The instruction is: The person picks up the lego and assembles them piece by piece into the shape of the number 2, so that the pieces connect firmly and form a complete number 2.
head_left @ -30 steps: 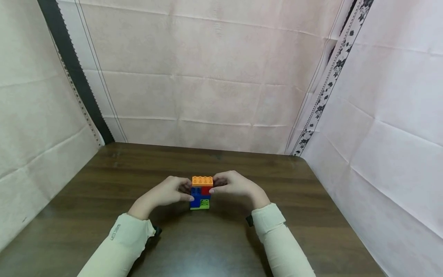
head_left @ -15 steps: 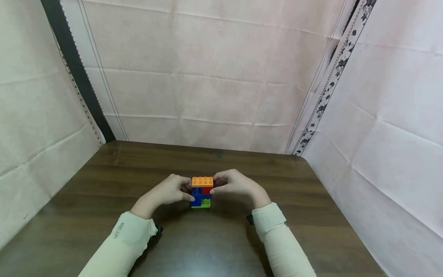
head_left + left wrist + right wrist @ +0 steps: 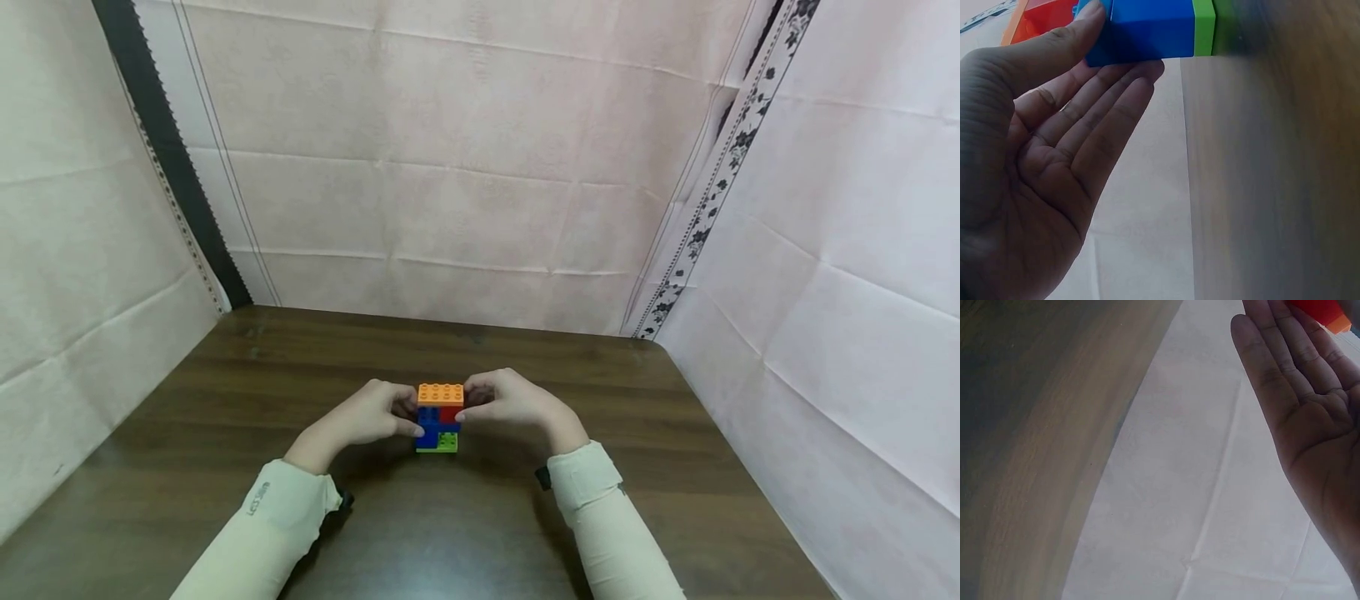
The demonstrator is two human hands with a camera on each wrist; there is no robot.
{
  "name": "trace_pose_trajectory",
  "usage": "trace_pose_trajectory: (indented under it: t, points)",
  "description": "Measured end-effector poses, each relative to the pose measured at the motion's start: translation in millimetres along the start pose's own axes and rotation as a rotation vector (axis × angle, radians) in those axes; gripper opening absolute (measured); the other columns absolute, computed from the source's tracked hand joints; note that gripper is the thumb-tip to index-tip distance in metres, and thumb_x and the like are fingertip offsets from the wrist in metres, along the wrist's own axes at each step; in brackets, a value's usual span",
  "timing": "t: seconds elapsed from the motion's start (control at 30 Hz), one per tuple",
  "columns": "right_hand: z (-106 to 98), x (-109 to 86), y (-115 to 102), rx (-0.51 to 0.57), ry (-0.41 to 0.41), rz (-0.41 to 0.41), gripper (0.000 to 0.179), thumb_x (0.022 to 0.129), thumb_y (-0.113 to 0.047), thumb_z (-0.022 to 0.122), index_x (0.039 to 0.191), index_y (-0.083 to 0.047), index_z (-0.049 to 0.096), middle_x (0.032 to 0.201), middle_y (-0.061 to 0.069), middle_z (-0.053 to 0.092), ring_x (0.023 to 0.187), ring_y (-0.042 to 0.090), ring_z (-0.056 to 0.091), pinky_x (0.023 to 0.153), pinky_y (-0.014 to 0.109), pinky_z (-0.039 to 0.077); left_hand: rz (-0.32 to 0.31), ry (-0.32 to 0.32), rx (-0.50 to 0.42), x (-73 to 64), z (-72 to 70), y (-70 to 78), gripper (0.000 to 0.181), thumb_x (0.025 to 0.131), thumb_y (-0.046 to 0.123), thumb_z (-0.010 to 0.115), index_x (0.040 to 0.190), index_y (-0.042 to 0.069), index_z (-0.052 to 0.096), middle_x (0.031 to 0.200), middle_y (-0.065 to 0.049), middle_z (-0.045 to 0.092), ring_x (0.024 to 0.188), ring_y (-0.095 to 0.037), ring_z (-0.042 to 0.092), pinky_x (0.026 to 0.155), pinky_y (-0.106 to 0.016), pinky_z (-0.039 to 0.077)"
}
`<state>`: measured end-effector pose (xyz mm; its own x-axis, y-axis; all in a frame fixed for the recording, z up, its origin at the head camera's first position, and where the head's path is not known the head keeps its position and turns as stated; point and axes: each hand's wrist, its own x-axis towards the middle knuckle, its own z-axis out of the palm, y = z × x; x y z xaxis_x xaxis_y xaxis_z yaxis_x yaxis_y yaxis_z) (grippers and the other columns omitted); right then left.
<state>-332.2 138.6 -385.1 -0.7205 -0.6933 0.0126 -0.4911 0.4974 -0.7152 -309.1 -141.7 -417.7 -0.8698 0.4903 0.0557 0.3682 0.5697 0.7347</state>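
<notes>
A small stack of toy building bricks stands in the middle of the head view. An orange brick (image 3: 441,394) tops it, a red brick (image 3: 451,413) and blue bricks (image 3: 427,437) come below, and a green brick (image 3: 447,442) lies at the bottom. From the left, my left hand (image 3: 365,417) grips the blue part, thumb on its near side. In the left wrist view the thumb presses the blue brick (image 3: 1154,28) while the fingers reach behind it. My right hand (image 3: 517,402) pinches the red brick from the right; its fingertips behind the stack are hidden.
The stack stands on a brown wooden table (image 3: 420,533). Pale cloth (image 3: 480,167) hangs behind the table's far edge and along both sides. A dark band (image 3: 172,158) runs down the cloth at the left, a floral-patterned border (image 3: 697,237) at the right.
</notes>
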Motion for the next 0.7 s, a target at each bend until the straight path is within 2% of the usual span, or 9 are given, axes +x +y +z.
trace_pose_trajectory:
  t: [0.3,0.47,0.6,0.7]
  points:
    - [-1,0.2,10,0.023,0.022,0.027,0.038,0.092,-0.049,0.070,0.120,-0.024,0.068,0.111,-0.009,0.071,0.101,0.012,0.067,0.094,0.036,0.054,-0.014,-0.004,-0.014,0.0,1.7,0.9,0.031,0.090,0.029,0.078,0.114,0.012,0.070,0.103,0.003,0.071,0.096,-0.016,0.069,0.088,-0.042,0.057]
    - [-2,-1.8,16,0.040,0.038,0.030,0.036,0.095,-0.049,0.066,0.121,-0.025,0.068,0.109,-0.008,0.071,0.099,0.017,0.065,0.091,0.036,0.054,-0.022,0.009,0.000,1.8,4.3,4.2,0.039,0.092,0.034,0.074,0.121,0.008,0.069,0.109,0.000,0.071,0.099,-0.017,0.068,0.090,-0.043,0.056]
    - [-4,-0.5,23,0.125,0.055,0.052,0.038,0.096,-0.049,0.065,0.122,-0.022,0.068,0.109,-0.001,0.072,0.100,0.026,0.068,0.091,0.042,0.055,-0.018,0.015,-0.031,4.0,4.4,9.1,0.037,0.095,0.033,0.071,0.122,0.008,0.069,0.107,0.000,0.071,0.097,-0.020,0.068,0.089,-0.043,0.056]
    - [-5,3.1,29,0.199,0.046,0.072,0.045,0.096,-0.049,0.065,0.125,-0.015,0.066,0.108,0.003,0.072,0.103,0.032,0.069,0.095,0.047,0.053,-0.029,0.005,-0.093,6.2,4.0,10.8,0.036,0.097,0.031,0.069,0.123,0.006,0.068,0.105,-0.002,0.072,0.094,-0.024,0.070,0.087,-0.042,0.057]
